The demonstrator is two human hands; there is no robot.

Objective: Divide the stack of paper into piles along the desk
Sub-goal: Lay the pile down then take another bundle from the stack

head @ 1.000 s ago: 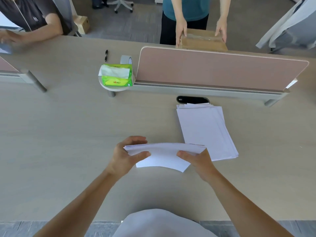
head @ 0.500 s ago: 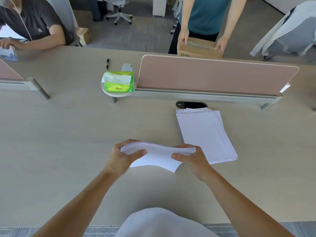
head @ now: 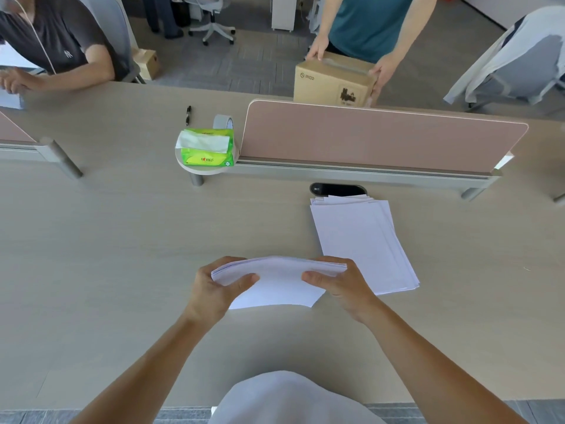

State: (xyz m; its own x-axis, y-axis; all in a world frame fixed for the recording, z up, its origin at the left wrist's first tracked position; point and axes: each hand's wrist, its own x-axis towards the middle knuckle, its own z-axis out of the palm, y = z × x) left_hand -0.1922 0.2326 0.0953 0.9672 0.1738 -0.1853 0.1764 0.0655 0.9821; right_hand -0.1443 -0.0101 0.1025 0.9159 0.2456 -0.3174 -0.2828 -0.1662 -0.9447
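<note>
The left hand (head: pixel 214 289) and right hand (head: pixel 342 286) are gripping the sheaf of paper (head: pixel 281 276) by its ends, above the desk (head: pixel 122 255). It is bowing more than a second ago and shifting left of the laid pile (head: pixel 363 240); a second pile is likely coming next.

The pale wood-grain desk (head: pixel 122 255) carried a loosely squared pile of white paper (head: pixel 363 243) right of centre, its far edge reaching a black oval cable port (head: pixel 337 190). Behind that stood a pink divider panel (head: pixel 382 139). A black pen (head: pixel 188 114) and a tape roll (head: pixel 223 121) lay near its left end.
</note>
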